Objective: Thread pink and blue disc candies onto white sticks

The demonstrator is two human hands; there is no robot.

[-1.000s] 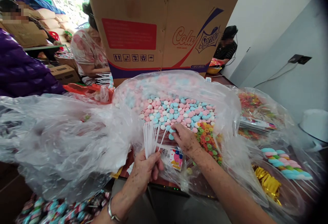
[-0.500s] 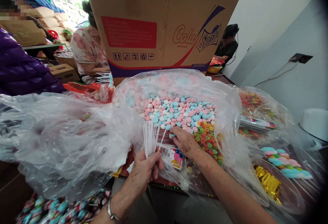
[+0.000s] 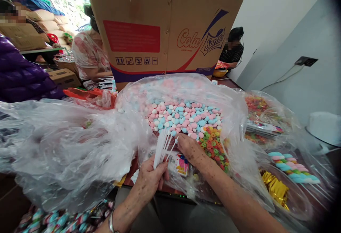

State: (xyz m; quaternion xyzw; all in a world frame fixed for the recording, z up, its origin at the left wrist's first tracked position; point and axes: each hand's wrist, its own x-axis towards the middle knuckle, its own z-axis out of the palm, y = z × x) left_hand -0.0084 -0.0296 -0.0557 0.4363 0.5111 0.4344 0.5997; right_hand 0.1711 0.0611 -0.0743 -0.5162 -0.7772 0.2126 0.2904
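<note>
A bundle of thin white sticks (image 3: 161, 149) stands fanned upward in the closed fingers of my left hand (image 3: 152, 177). One stick leans away from the bunch, toward the right. My right hand (image 3: 192, 150) pinches a small pale blue candy (image 3: 176, 140) at that stick's tip; the fingers partly hide it. Just beyond both hands lies a heap of pink, white and blue round candies (image 3: 183, 114) in clear plastic. Coloured gummy rings (image 3: 213, 146) lie beside my right wrist. A printed packet (image 3: 181, 164) is under the plastic between the hands.
A tall cardboard box (image 3: 165, 20) stands behind the candies. Crumpled clear plastic (image 3: 74, 144) covers the left side. Striped twisted lollipops (image 3: 294, 169) and a tub with gold ties (image 3: 275, 188) are at right. Several people sit farther back.
My right hand has moved slightly left, bringing the blue candy to the tip of the leaning stick. The bundle in my left hand has tilted right and bunched closer.
</note>
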